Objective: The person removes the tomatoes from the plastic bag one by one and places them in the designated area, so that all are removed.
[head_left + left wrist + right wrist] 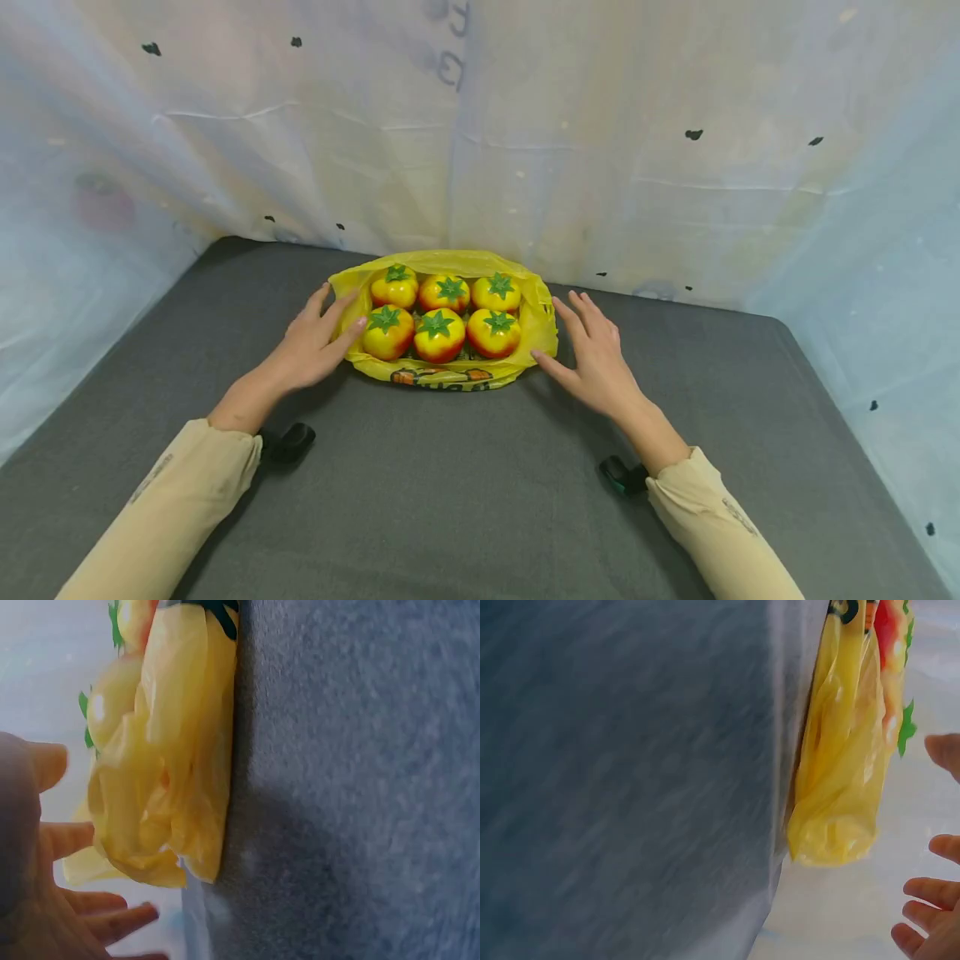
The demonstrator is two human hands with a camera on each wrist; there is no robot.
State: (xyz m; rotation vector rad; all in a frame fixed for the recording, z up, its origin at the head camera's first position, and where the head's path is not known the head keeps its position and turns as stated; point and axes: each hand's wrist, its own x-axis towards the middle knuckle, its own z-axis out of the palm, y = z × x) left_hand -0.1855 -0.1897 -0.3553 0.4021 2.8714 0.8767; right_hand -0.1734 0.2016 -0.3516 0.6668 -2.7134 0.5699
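Note:
A yellow plastic bag lies on the grey table, its mouth spread wide. Inside it, several glossy yellow-red tomatoes with green star-shaped leaves sit in two rows. At the bag's left side is my left hand, fingers spread, some of them overlapping the bag's edge in the head view. My right hand stands at the other side with its fingers apart and extended. In the left wrist view the bag's side is crumpled beside the fingers. The right wrist view has a gap between the bag and the fingers.
The dark grey tabletop reaches back to a whitish sheet wall with black marks, close behind the bag. More sheeting stands along the right, and also along the left. A black device is worn at each wrist.

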